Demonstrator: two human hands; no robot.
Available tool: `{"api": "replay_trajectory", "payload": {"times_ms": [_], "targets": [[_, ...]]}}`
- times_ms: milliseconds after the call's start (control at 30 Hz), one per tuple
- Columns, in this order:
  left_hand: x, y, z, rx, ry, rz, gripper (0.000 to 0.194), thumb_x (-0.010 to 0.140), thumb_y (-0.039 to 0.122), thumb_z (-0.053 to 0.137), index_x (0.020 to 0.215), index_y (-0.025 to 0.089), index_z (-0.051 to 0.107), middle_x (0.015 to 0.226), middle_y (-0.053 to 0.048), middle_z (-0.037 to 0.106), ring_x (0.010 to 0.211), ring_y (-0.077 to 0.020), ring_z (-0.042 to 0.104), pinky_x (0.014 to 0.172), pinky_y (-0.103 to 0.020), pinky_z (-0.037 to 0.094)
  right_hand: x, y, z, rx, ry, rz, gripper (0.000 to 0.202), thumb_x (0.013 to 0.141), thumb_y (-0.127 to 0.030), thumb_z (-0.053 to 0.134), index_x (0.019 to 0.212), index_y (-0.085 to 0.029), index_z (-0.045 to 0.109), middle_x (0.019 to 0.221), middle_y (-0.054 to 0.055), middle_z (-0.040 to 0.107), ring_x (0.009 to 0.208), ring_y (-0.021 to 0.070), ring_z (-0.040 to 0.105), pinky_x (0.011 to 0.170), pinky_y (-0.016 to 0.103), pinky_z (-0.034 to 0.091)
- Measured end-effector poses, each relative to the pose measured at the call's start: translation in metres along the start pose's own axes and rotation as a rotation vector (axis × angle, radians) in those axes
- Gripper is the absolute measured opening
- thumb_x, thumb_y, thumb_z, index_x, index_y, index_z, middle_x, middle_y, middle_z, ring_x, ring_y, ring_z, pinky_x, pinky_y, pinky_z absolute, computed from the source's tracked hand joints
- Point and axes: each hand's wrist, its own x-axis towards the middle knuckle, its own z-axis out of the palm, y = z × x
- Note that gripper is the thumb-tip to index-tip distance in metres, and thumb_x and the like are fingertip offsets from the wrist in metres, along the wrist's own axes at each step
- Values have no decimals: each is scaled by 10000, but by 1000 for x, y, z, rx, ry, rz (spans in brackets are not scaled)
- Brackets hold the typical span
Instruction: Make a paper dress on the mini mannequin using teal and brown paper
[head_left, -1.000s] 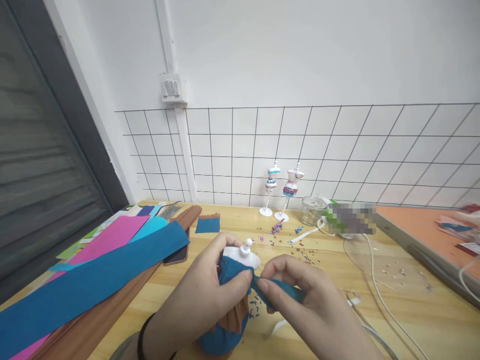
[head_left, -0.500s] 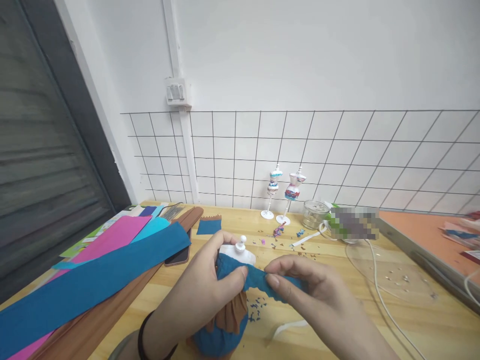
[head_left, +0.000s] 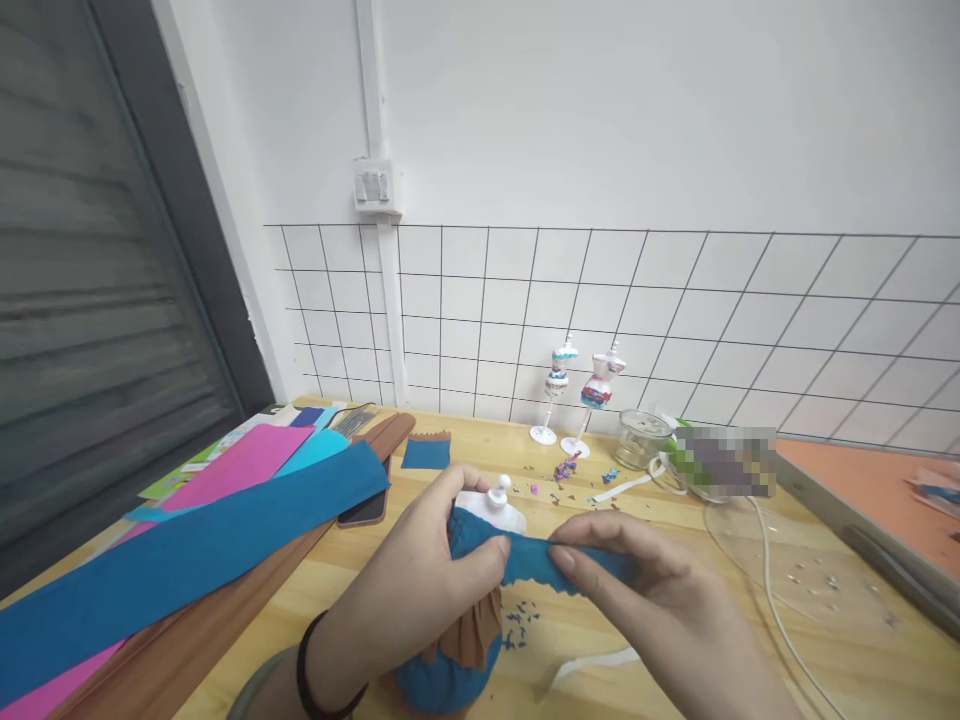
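Note:
A small white mannequin [head_left: 491,508] with a round knob on top stands in front of me, dressed in blue and pleated brown paper [head_left: 474,632]. My left hand [head_left: 427,575] is wrapped round its upper part, the thumb pressing a blue strip against its front. The strip [head_left: 531,560] runs rightward from the mannequin, its lower edge scalloped. My right hand [head_left: 634,575] pinches it between thumb and fingers, and its far end passes behind those fingers. Below the brown pleats bulges a rounded blue skirt [head_left: 446,685].
Long blue [head_left: 225,540], pink and brown sheets lie at left, partly over a phone [head_left: 364,508]. Two small mannequins [head_left: 598,390] stand by the wall near a glass jar [head_left: 645,440]. Paper scraps, a white strip [head_left: 596,660], a cable [head_left: 772,590] and a clear disc lie about.
The view has shifted slightly, moving everything a little to the right. The blue strip between my hands looks straighter and flatter. Both hands keep their hold.

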Motion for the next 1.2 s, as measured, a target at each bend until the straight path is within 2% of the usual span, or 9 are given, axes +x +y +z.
{"api": "replay_trajectory", "payload": {"times_ms": [133,300,433,567,633,700,767,933,1200], "targets": [[0,1,0,0,1,1,218,791,224,531,1002,237,481,745,53,478,685,-127,478,608,-222,383,0,2,-2,6,-15,2,212,746,-441,668,786,-234,691,772,34,697,718,212,666,650,308,547],[0,3,0,-17,-3,1,214,789,214,529,995,252,484,736,63,468,681,-119,462,603,-214,372,-2,-2,0,11,21,-9,130,734,-383,668,749,-257,641,794,-10,671,654,164,659,609,258,505],[-2,3,0,-27,-3,-15,213,791,219,524,998,252,485,719,64,464,664,-120,463,597,-217,375,-3,-1,1,5,3,39,193,723,-399,675,856,-269,621,914,-1,669,621,146,638,578,259,491],[-4,2,0,-13,-32,-9,239,777,199,532,1002,256,477,720,67,465,644,-112,448,602,-220,375,-1,2,-1,61,-162,119,289,726,-467,667,909,-243,680,879,28,692,699,175,631,634,276,511],[-5,3,1,-7,-60,-17,225,776,198,527,986,259,470,698,72,446,628,-110,430,597,-221,370,1,3,-3,88,-277,134,261,746,-476,652,809,-228,704,761,17,685,693,164,605,634,255,496],[-6,4,1,0,-73,-16,209,772,196,528,961,258,463,689,74,431,625,-108,416,592,-219,364,3,4,-4,90,-314,118,247,762,-455,650,696,-219,686,672,-3,641,658,141,564,599,225,463],[-6,5,2,4,-74,-13,209,767,191,529,951,259,456,696,75,427,632,-106,412,591,-214,360,5,4,-4,99,-278,95,230,756,-418,667,647,-216,656,655,-16,610,651,130,538,599,215,442],[-4,6,1,16,-72,0,211,760,183,533,944,255,459,716,76,430,653,-104,412,607,-212,367,4,3,-3,121,-213,107,147,711,-345,697,675,-220,629,660,-27,608,644,130,544,595,215,425],[-4,6,1,7,-70,-3,225,755,191,545,953,254,459,719,80,432,653,-99,424,612,-211,372,2,-1,-2,111,-171,53,173,683,-313,709,648,-218,569,651,-35,556,645,134,525,577,219,421]]}}
